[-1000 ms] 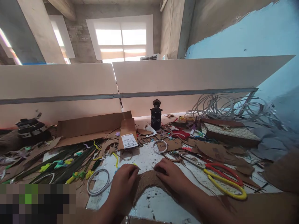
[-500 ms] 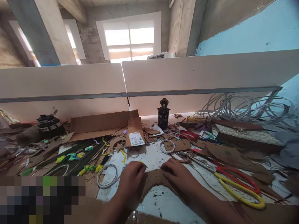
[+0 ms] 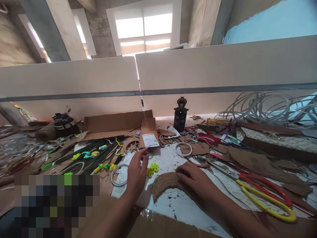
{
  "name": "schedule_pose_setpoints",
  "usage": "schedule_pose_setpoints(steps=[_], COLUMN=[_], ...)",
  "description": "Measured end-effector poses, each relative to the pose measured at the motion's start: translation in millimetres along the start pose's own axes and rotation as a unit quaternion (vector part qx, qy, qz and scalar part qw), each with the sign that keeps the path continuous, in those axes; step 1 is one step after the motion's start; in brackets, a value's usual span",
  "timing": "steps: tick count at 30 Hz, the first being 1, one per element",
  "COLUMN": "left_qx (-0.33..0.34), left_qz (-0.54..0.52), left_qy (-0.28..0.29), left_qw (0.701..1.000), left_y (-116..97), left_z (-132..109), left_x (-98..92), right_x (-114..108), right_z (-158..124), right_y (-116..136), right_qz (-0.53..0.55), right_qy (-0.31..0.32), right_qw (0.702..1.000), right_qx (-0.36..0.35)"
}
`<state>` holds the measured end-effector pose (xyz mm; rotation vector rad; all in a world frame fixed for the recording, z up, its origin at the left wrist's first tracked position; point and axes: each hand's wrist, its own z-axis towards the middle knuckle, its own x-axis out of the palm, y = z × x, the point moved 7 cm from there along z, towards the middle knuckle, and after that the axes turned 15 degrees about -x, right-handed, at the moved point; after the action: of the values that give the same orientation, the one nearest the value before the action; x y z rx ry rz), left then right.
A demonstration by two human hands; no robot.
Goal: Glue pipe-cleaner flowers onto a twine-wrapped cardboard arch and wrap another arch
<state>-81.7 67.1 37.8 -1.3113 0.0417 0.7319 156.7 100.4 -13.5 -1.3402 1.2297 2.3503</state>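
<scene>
A curved piece wrapped in brown twine lies on the white, paint-flecked table in front of me. My right hand rests on its right end, fingers laid flat and pressing it down. My left hand is lifted off the piece, fingers stretched out and apart, holding nothing, its tips near a cardboard flap with a white barcode label. A small yellow pipe-cleaner flower lies between my two hands. A white ring lies just left of my left hand.
Red and yellow-handled scissors lie at the right. Green stems and pipe-cleaner flowers cover the left. A black bottle, flat cardboard, another white ring, a patterned box and coiled grey strips stand behind. A white partition closes the back.
My left hand has let go of the twine-wrapped piece and moved up and away toward the labelled cardboard, opening its fingers and uncovering the yellow flower. The camera has swung left. My right hand stays put.
</scene>
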Motion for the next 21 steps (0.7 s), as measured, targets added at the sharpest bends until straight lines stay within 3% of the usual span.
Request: schedule_pose_setpoints(steps=[9, 16, 18, 21], left_qx=[0.059, 0.062, 0.056, 0.044], left_qz=[0.099, 0.065, 0.082, 0.152], left_qy=[0.009, -0.141, -0.123, -0.041], left_qw=[0.993, 0.986, 0.987, 0.987], left_y=[-1, -8, -4, 5], left_z=[0, 17, 19, 18], left_x=[5.4, -40.5, -36.5, -14.2], right_x=[2, 3, 3, 2], right_z=[-1, -1, -1, -1], right_y=[-2, -2, -1, 0], right_qz=[0.007, 0.016, 0.016, 0.013], right_qy=[0.006, 0.003, 0.000, -0.001], right_qw=[1.000, 1.000, 1.000, 1.000], right_qx=[0.001, -0.005, -0.005, -0.003])
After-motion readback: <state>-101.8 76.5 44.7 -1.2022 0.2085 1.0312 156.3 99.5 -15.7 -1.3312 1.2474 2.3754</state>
